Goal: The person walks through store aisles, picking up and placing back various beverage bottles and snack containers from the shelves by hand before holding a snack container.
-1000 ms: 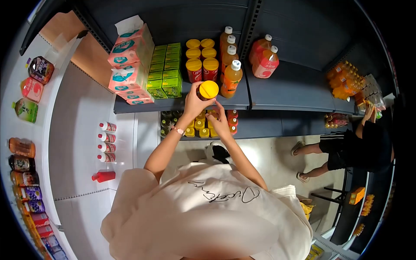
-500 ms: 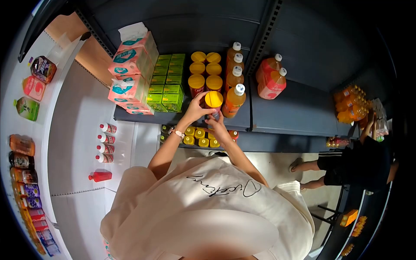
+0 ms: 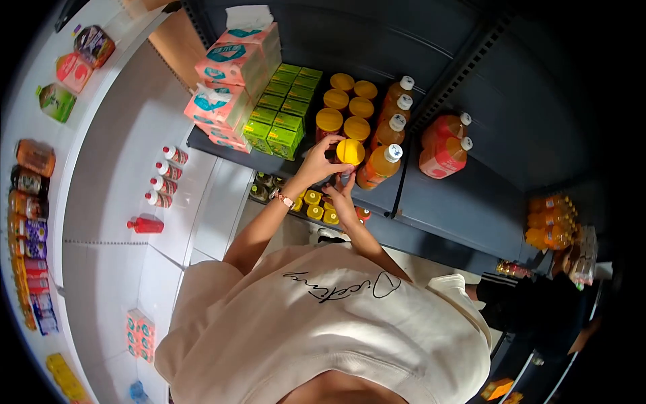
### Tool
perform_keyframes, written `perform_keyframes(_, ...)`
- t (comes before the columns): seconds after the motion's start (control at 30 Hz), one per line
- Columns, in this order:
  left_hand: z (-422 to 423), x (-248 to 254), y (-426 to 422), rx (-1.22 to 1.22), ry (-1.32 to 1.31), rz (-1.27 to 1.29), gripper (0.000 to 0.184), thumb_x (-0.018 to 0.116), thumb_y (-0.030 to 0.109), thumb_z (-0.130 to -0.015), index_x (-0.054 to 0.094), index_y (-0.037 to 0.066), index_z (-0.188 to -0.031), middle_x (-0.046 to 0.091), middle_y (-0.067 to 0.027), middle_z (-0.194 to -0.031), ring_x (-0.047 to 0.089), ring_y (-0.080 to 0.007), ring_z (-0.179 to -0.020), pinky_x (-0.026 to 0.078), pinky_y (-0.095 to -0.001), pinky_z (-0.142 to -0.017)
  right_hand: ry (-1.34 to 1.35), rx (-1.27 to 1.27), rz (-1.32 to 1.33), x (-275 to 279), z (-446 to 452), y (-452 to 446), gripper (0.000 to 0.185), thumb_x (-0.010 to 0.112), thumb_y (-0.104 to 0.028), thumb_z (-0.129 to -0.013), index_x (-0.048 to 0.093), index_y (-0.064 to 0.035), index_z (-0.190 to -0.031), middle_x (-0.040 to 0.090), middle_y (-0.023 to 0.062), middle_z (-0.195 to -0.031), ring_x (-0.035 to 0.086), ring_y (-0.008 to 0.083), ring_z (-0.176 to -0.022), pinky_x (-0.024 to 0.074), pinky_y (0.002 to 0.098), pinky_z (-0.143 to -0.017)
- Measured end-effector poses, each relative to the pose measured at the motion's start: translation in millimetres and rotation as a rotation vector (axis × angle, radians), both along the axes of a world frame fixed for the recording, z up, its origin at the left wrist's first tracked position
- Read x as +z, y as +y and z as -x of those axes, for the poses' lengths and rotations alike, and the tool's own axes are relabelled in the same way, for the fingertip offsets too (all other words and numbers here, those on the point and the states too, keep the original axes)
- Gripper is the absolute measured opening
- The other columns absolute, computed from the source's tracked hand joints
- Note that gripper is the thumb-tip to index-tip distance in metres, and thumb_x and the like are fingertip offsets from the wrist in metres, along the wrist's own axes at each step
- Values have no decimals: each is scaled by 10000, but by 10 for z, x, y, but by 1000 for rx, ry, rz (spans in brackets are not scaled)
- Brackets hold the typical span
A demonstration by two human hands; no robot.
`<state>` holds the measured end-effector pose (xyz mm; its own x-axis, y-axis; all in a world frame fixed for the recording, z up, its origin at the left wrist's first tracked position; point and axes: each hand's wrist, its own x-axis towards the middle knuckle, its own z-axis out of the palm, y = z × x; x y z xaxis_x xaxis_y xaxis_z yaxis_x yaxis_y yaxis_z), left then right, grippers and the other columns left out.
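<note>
Yellow-lidded canister [image 3: 350, 152], one, grasped in both hands [image 3: 315, 165]; six matching canisters [image 3: 329, 121] behind; four orange bottles [image 3: 377, 170] beside.

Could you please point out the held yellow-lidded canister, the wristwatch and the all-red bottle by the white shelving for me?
Yellow-lidded canister [image 3: 350, 153]: head view, on its lid.
Wristwatch [image 3: 287, 201]: head view, on its dial.
All-red bottle [image 3: 147, 225]: head view, on the middle of its body.
</note>
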<state>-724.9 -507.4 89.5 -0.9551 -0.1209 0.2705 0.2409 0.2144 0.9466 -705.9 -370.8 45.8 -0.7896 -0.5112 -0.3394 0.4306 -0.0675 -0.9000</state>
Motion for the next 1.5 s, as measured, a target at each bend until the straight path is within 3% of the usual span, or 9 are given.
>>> perform_keyframes(0.2,-58,112,49,-2,-21,-58,631,779,142,-695,493,51,-1249,572,-82,-1156,561,-170,-1045,478,-293,-854,29,-3,-78,-37,-8,155,1010,574,-104,-801,-221,-202,-1418,89,84,-1518,453,188,-1146,432,336,-840)
perform_keyframes(0.43,-464,171,154,113,1,-59,801,798,224,-685,371,75,-1346,432,-111,-1320,467,-229,-1148,392,-379,-975,-85,-2,-107,-62,-139,153,1019,608,-107,-741,-121,-199,-1447,106,49,-1505,412,217,-1161,447,375,-802)
perform_keyframes(0.57,-1328,-284,208,342,1,-282,607,676,146,-816,375,78,-1340,447,-83,-1293,472,-165,-1118,398,-318,-955,-99,131,-106,-138,-412,13,883,571,-103,-741,52,-182,-1451,284,71,-1442,422,193,-1167,424,355,-824)
perform_keyframes(0.67,-2193,-634,280,559,-3,-519,457,576,173,-899,418,83,-1319,548,-57,-1169,513,-127,-1038,410,-286,-926,-45,388,-138,282,-768,-202,824,574,-139,-762,114,-162,-1445,292,22,-1435,427,163,-1137,387,312,-844)
perform_keyframes(0.73,-2743,-682,349,772,-91,-686,412,555,207,-901,464,85,-1284,584,-80,-1114,535,-159,-1045,423,-305,-918,42,504,-90,72,-968,-437,573,532,-128,-800,380,-148,-1352,377,60,-1389,418,161,-1155,371,326,-863)
perform_keyframes(0.93,-4379,-624,801,1159,-125,-770,398,429,277,-940,476,81,-1282,574,-102,-1182,533,-186,-1098,422,-322,-928,135,1110,40,487,-2111,-969,233,524,-116,-840,582,-107,-1066,546,50,-1166,481,130,-1035,396,294,-828)
perform_keyframes(1.07,-5147,-770,1168,1339,-39,-920,390,452,297,-927,503,87,-1252,603,-77,-1129,553,-171,-1056,423,-300,-906,146,1343,-10,436,-3097,-1039,78,518,-131,-858,579,-87,-837,605,29,-1056,527,100,-923,405,264,-775)
perform_keyframes(1.37,-6359,-777,1563,1455,-85,-679,315,488,186,-903,554,12,-1157,623,-81,-1052,562,-149,-1003,437,-277,-860,154,1845,290,600,-5487,-742,43,517,-34,-825,559,-43,-821,585,73,-1043,509,107,-862,412,265,-793)
perform_keyframes(1.5,-6748,-712,2031,1634,252,-850,296,487,149,-906,548,9,-1159,606,-76,-1075,562,-143,-1005,436,-268,-873,169,2001,369,584,-6193,-504,40,525,-26,-817,561,-39,-827,588,65,-1005,512,102,-838,418,253,-773)
